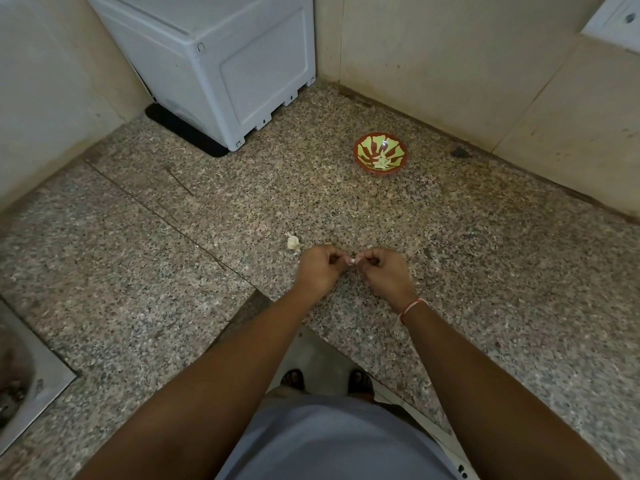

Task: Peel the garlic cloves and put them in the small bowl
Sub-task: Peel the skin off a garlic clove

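A small white garlic clove (351,261) is pinched between the fingertips of my left hand (320,270) and my right hand (382,271), just above the speckled granite counter (173,271). Both hands are curled, knuckles up, and hide most of the clove. Another piece of garlic (293,242) lies on the counter just left of my left hand. The small red and yellow-green bowl (380,153) stands farther back and to the right, with a few pale peeled cloves (381,163) inside.
A white appliance (221,64) on a black mat stands at the back left corner. Beige tiled walls close the back and right. A steel sink edge (31,386) shows at the lower left. The counter's front edge runs below my wrists.
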